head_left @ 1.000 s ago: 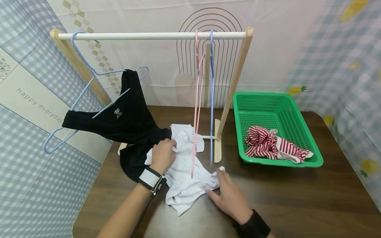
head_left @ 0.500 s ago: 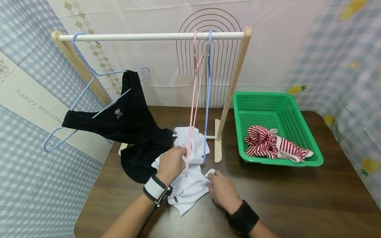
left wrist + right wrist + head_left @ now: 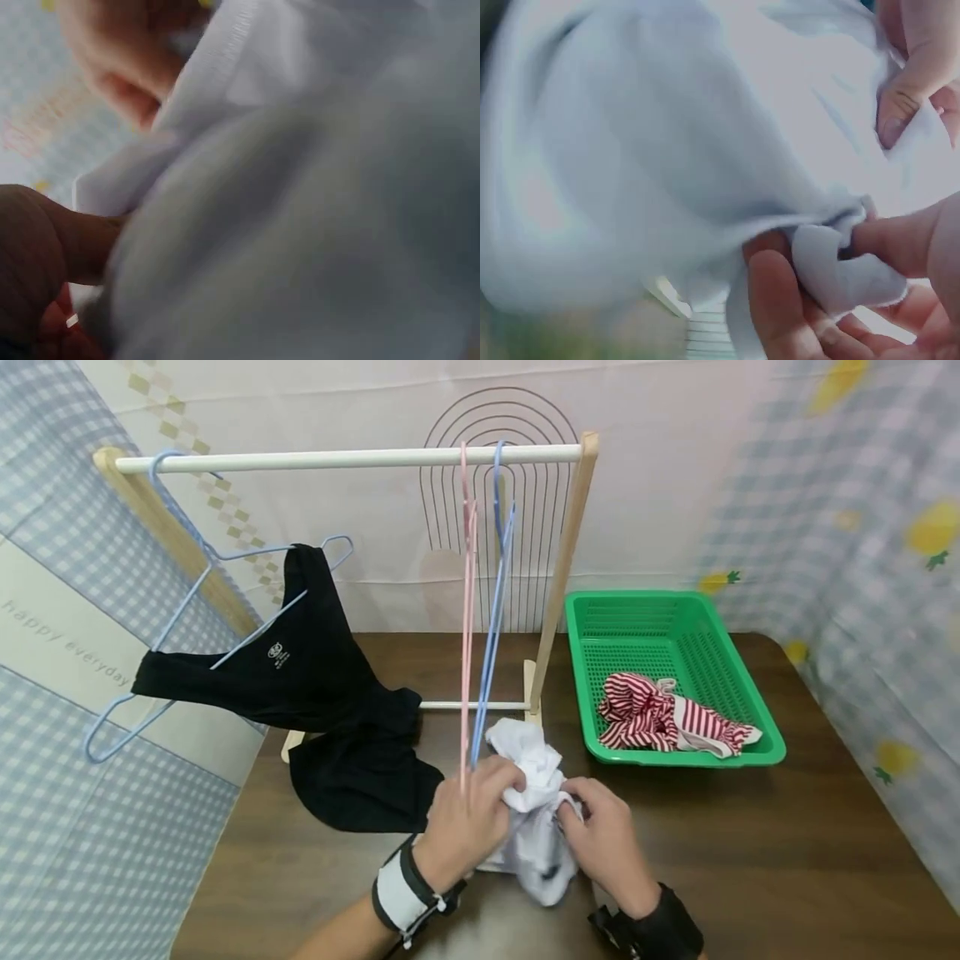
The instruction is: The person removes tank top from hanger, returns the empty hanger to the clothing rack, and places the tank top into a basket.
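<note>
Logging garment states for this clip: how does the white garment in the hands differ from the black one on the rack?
The white garment is bunched up and gripped by both the left hand and the right hand over the table; the black garment is touched by neither. The white one is on no hanger; the black one hangs crookedly on a blue hanger, its lower part lying on the table. Both are small fabric tops.

garment (image 3: 534, 827): white | basket (image 3: 675, 610): green | cloth (image 3: 660, 722): red-white stripes | top (image 3: 315, 677): black | hangers: pink (image 3: 467, 610), blue (image 3: 491, 635)
</note>
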`<state>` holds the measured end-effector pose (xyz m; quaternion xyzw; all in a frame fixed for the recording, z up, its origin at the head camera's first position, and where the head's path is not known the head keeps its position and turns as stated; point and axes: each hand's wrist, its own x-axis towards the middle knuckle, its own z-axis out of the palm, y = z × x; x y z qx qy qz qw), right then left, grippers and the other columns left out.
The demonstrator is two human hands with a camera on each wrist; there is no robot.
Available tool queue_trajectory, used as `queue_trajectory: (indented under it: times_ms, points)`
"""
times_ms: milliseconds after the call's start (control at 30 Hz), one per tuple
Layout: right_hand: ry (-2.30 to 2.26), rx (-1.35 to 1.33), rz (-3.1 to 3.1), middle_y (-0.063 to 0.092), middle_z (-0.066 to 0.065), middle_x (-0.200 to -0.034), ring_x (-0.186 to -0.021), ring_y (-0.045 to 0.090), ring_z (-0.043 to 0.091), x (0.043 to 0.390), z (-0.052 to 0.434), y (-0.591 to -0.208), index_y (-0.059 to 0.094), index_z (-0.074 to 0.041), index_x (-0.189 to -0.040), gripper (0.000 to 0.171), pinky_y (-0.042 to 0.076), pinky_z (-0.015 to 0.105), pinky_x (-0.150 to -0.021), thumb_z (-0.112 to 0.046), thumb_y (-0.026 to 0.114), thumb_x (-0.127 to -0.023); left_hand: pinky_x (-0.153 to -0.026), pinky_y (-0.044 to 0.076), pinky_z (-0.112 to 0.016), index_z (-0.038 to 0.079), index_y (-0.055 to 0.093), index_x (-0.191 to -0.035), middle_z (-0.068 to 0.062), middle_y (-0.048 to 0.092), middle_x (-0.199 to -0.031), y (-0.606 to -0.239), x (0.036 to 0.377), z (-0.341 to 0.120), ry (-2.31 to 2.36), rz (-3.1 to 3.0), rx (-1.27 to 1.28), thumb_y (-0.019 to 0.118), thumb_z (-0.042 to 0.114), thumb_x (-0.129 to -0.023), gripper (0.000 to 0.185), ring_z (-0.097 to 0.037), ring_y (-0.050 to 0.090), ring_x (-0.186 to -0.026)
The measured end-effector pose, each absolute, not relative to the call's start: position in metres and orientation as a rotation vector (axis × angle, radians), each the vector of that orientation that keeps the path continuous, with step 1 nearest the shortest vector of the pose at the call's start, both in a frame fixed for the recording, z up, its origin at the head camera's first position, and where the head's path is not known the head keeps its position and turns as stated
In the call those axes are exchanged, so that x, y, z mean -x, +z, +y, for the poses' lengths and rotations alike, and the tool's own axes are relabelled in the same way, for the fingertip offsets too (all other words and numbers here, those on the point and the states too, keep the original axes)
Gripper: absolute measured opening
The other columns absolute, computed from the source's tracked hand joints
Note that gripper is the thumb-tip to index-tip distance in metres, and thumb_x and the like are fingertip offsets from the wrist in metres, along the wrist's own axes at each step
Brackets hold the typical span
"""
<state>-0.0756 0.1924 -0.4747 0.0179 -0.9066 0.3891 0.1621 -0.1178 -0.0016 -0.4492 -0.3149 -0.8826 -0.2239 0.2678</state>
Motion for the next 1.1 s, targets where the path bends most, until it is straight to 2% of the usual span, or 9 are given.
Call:
queue_trajectory:
  times_ms: [100, 167, 300, 367, 567, 767, 967, 1067, 1100]
  points:
    - [1.172, -0.008, -2.49, 0.067, 0.002, -0.087, -0.068, 0.049, 0.002, 0.069, 0.203, -0.46, 0.076, -0.009, -0.099, 0.022, 0.043, 0.02, -0.06, 0.008, 0.072, -0.085, -0.062, 0.056, -0.026, 0.019, 0.067, -0.091, 0.007, 0.071, -0.099, -0.442, 0.109, 0.013, -0.797, -2.363, 0.919, 0.064, -0.006, -0.068, 0.034, -0.011, 0.071, -0.085]
    - [1.207, 0.02, -2.431, 0.068, 0.004, -0.085, -0.064, 0.049, -0.001, 0.066, 0.21, -0.451, 0.076, -0.007, -0.101, 0.023, 0.043, 0.016, -0.058, 0.01, 0.07, -0.086, -0.077, 0.059, -0.023, 0.016, 0.068, -0.093, 0.005, 0.07, -0.104, -0.438, 0.106, 0.025, -0.894, -2.318, 0.969, 0.064, -0.007, -0.07, 0.032, -0.012, 0.072, -0.095]
    - [1.233, 0.11, -2.303, 0.071, 0.005, -0.086, -0.065, 0.057, -0.003, 0.063, 0.225, -0.429, 0.076, -0.001, -0.103, 0.024, 0.048, 0.011, -0.058, 0.014, 0.067, -0.087, -0.094, 0.057, -0.018, 0.012, 0.069, -0.096, -0.001, 0.069, -0.109, -0.428, 0.106, 0.053, -1.006, -2.179, 1.064, 0.067, -0.005, -0.074, 0.028, -0.013, 0.07, -0.103]
    - [1.224, 0.175, -2.245, 0.071, -0.002, -0.087, -0.068, 0.058, -0.003, 0.061, 0.232, -0.417, 0.076, 0.001, -0.104, 0.025, 0.049, 0.01, -0.059, 0.015, 0.065, -0.087, -0.099, 0.054, -0.016, 0.01, 0.069, -0.098, -0.003, 0.068, -0.111, -0.421, 0.107, 0.065, -1.062, -2.116, 1.112, 0.068, -0.006, -0.075, 0.028, -0.013, 0.069, -0.104]
    - [1.168, 0.279, -2.088, 0.063, -0.026, -0.093, -0.071, 0.058, -0.006, 0.062, 0.253, -0.38, 0.075, 0.005, -0.106, 0.023, 0.045, 0.006, -0.061, 0.012, 0.064, -0.088, -0.106, 0.048, -0.013, 0.005, 0.071, -0.106, -0.008, 0.066, -0.117, -0.4, 0.12, 0.096, -1.17, -1.946, 1.225, 0.069, -0.005, -0.08, 0.028, -0.015, 0.067, -0.111]
    - [1.104, 0.292, -1.959, 0.062, -0.022, -0.09, -0.067, 0.054, -0.002, 0.08, 0.273, -0.359, 0.074, 0.006, -0.106, 0.019, 0.042, 0.009, -0.062, 0.004, 0.062, -0.091, -0.106, 0.048, -0.014, 0.003, 0.071, -0.111, -0.011, 0.068, -0.124, -0.382, 0.147, 0.127, -1.263, -1.869, 1.26, 0.069, 0.0, -0.089, 0.022, -0.016, 0.066, -0.117]
    - [1.111, 0.242, -1.89, 0.06, -0.017, -0.092, -0.071, 0.055, 0.002, 0.118, 0.293, -0.351, 0.071, 0.006, -0.102, 0.015, 0.045, 0.013, -0.066, 0.002, 0.06, -0.092, -0.097, 0.046, -0.008, 0.001, 0.068, -0.122, -0.015, 0.064, -0.136, -0.379, 0.178, 0.15, -1.333, -1.926, 1.289, 0.065, 0.007, -0.095, 0.028, -0.014, 0.063, -0.117]
    - [1.084, 0.203, -1.93, 0.058, -0.016, -0.09, -0.071, 0.054, 0.001, 0.141, 0.304, -0.351, 0.07, 0.006, -0.1, 0.014, 0.043, 0.014, -0.066, 0.001, 0.06, -0.091, -0.092, 0.045, -0.008, 0.001, 0.064, -0.132, -0.018, 0.058, -0.148, -0.38, 0.196, 0.157, -1.358, -2.018, 1.3, 0.06, 0.003, -0.095, 0.038, -0.016, 0.059, -0.132]
    - [1.058, 0.191, -1.956, 0.057, -0.015, -0.089, -0.071, 0.053, 0.0, 0.148, 0.308, -0.351, 0.07, 0.006, -0.099, 0.014, 0.042, 0.014, -0.067, 0.001, 0.06, -0.091, -0.096, 0.044, -0.008, 0.001, 0.062, -0.135, -0.018, 0.055, -0.152, -0.381, 0.202, 0.159, -1.364, -2.061, 1.299, 0.059, 0.002, -0.094, 0.042, -0.017, 0.056, -0.139]
